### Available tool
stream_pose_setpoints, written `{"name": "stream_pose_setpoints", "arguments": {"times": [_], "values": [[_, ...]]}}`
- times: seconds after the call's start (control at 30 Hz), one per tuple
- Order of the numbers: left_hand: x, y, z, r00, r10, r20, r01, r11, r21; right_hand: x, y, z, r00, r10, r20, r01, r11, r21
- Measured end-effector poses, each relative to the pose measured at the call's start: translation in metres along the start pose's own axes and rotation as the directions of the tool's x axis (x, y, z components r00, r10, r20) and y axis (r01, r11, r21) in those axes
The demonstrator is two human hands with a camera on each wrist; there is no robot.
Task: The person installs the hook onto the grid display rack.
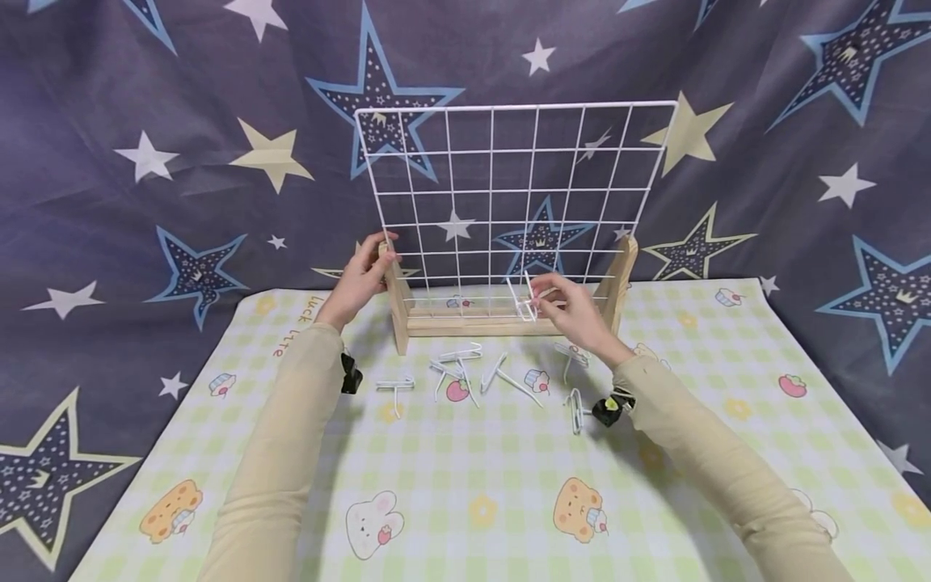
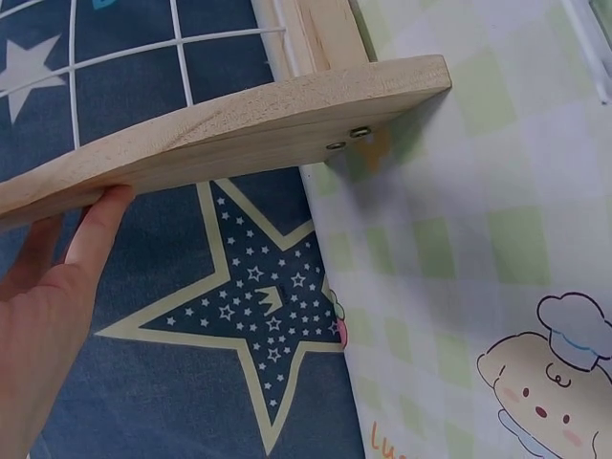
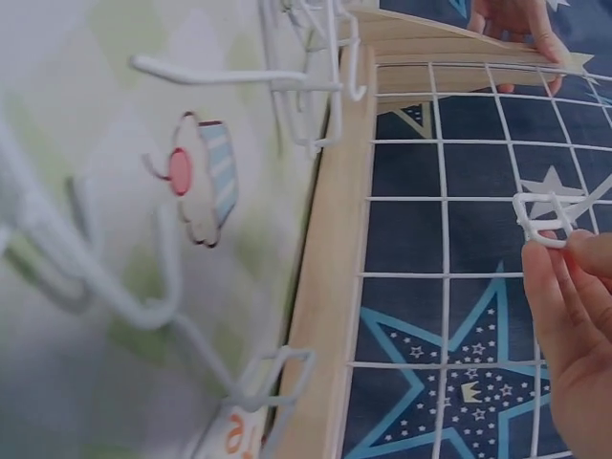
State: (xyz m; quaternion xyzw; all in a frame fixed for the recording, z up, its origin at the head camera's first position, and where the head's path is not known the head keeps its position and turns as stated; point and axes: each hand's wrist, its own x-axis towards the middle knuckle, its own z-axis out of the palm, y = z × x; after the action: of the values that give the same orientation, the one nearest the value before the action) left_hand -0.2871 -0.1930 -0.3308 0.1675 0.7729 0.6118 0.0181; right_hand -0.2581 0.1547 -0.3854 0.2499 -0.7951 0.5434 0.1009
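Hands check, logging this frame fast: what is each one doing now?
Left hand: fingers straight, steadying the wooden side post of the grid rack.
Right hand: pinching a white wire hook at the grid.

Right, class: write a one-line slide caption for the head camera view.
Left hand steadies the wire grid panel by its wooden stand while the right hand brings a white wire hook to it.
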Motion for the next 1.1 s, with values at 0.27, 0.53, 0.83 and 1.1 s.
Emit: {"name": "stream_pose_setpoints", "arguments": {"times": [0.27,0.53,0.83,1.1], "values": [[0.000,0.000,-0.001,1.000,0.006,0.008,-0.006,1.000,0.007,0.008,-0.040,0.000,0.996,-0.072,-0.056,0.072,0.997,-0.007],[0.000,-0.003,0.000,1.000,0.013,-0.003,-0.013,1.000,0.016,0.022,-0.038,0.000,0.989,-0.121,-0.087,0.116,0.991,-0.064],[0.000,-0.004,0.000,0.999,0.034,-0.011,-0.033,0.999,0.026,0.040,-0.033,-0.008,0.972,-0.215,-0.094,0.200,0.968,-0.150],[0.000,-0.002,0.002,0.999,0.039,-0.019,-0.038,0.999,0.027,0.048,-0.050,-0.009,0.963,-0.226,-0.148,0.214,0.972,-0.098]]}}
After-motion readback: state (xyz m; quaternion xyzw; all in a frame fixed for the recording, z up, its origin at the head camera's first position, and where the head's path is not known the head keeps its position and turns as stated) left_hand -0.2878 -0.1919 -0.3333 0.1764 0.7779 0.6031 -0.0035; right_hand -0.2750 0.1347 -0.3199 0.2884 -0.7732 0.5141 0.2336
